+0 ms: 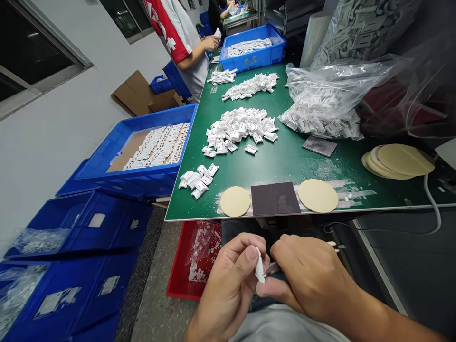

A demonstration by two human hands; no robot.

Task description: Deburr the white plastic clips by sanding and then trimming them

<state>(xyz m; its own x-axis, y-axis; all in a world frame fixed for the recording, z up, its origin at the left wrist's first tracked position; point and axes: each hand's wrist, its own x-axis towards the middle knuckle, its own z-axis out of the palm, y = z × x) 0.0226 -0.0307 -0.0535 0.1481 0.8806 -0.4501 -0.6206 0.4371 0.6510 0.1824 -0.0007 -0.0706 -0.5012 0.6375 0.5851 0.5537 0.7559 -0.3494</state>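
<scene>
My left hand (pixel 233 280) pinches a small white plastic part (pixel 260 266) between thumb and fingers, above my lap. Closed beside it, my right hand (pixel 313 270) has its thumb close to the lower end of that part. A thin hand tool (pixel 272 268) runs through the right fist; a greyish tip shows near the part and a pale end sticks out behind. The fist hides most of the tool, so its kind is unclear. On the green table (pixel 285 156) ahead lie a small group of similar white parts (pixel 199 180) and a larger heap (pixel 242 126).
Along the table's front edge lie yellowish discs (pixel 235 201) and dark square pads (pixel 276 198). A red bin (pixel 174 280) stands below, blue crates (pixel 142 175) at left. Plastic bags of parts (pixel 324 104) are at right. A co-worker (pixel 185 47) stands by a blue tub (pixel 252 61).
</scene>
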